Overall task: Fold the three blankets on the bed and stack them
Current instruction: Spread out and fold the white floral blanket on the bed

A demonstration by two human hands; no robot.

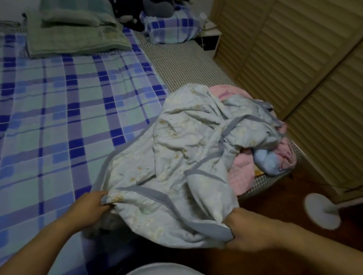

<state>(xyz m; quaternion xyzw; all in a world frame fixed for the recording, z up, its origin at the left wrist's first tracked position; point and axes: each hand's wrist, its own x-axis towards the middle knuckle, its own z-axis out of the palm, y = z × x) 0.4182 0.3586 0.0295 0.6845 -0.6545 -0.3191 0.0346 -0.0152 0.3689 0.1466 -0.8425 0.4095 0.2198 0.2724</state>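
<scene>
From the head view, a crumpled pale blue blanket with grey trim was seen heaped at the near right corner of the bed, partly covering a pink blanket. Its near edge was pinched by the left hand, whose grip was clamped on the trim, and by the right hand, whose fingers were curled round the hem. A small light blue bundle was lying on the pink blanket. Green folded bedding was stacked by the headboard.
</scene>
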